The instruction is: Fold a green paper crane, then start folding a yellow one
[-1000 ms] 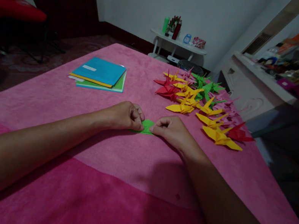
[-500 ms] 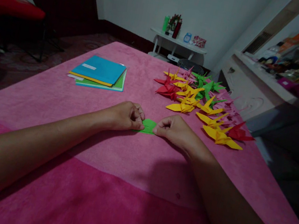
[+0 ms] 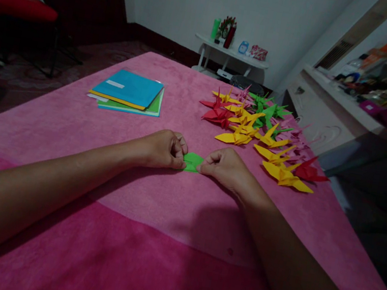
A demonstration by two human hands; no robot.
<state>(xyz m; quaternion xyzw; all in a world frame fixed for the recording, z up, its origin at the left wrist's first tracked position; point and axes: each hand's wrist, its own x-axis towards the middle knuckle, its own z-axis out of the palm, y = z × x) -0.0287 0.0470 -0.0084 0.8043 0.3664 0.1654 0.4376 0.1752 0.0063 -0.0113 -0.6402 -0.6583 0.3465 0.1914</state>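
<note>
A small folded piece of green paper (image 3: 192,161) lies low over the pink cloth, between my two hands. My left hand (image 3: 166,150) pinches its left edge with thumb and fingers closed. At the opposite edge, my right hand (image 3: 223,166) pinches the paper in the same way. A crease or slit shows near the paper's middle, and the fingertips cover both of its ends.
Several folded paper cranes, among them a yellow crane (image 3: 285,175) and a red crane (image 3: 309,170), stand on the right of the pink-covered table (image 3: 154,198). A stack of coloured paper (image 3: 132,88) lies at the back left. Behind is a white side table (image 3: 232,53).
The green paper's folded surface looks slightly different between my fingers. Both hands keep their pinch and have barely moved.
</note>
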